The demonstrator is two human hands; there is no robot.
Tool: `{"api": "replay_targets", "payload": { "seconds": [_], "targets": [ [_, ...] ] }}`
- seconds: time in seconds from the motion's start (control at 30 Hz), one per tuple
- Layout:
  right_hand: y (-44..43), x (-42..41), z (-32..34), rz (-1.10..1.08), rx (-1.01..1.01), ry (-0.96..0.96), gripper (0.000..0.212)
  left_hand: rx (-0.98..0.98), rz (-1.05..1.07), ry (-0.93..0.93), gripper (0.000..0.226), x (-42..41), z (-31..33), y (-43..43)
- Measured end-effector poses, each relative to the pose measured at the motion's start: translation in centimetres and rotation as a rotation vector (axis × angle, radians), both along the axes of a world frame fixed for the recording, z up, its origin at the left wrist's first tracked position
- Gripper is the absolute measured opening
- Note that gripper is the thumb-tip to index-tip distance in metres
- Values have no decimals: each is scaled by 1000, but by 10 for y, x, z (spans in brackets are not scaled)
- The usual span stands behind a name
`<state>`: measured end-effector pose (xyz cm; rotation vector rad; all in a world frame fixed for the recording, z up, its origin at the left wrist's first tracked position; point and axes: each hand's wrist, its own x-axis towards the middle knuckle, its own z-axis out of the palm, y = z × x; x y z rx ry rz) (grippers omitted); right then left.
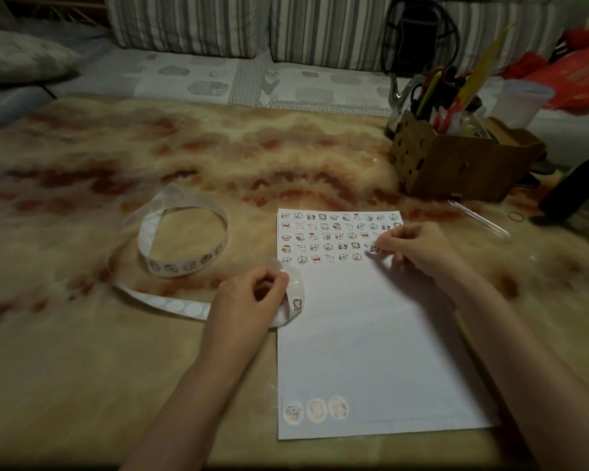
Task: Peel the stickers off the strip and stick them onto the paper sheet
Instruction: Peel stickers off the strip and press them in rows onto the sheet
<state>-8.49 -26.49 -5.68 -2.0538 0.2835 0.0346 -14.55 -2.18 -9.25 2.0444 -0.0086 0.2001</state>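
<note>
Pinches a small sticker (373, 248) in the fingertips of the right hand (419, 248), low over the paper sheet (371, 334) at the right end of the rows of stickers (340, 236) already laid; cannot tell whether touching the paper yet. Grips the sticker strip (184, 265) in the curled left hand (249, 297), just at the sheet's left edge, with the rest trailing off to the left of that hand in a loose coil. Probably near weightless, limp and tacky on one face: best taken by the very rim, to avoid folding it onto itself. Springy, curling backing by the look of it, so better held close to the peel point. Underneath both hands, a glossy bench (116, 368) marbled in cream and rust. Beyond the right hand, a cardboard box of pens and scissors (456, 164) and a rubber band (516, 216); farther off, striped sofa cushions (191, 25), in dim light.
</note>
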Motion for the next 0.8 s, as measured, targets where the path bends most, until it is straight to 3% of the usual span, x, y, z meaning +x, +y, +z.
{"api": "replay_targets", "payload": {
  "seconds": [0.17,0.53,0.8],
  "targets": [
    [-4,4,-8,32,-46,-2,17,-8,-8,-11,17,0,0,-1],
    [-7,6,-19,22,-75,-49,5,-6,-4,-8,18,0,1,-1],
    [-4,6,-22,25,-53,-92,15,-18,1,-6,17,0,1,-1]
  ]
}}
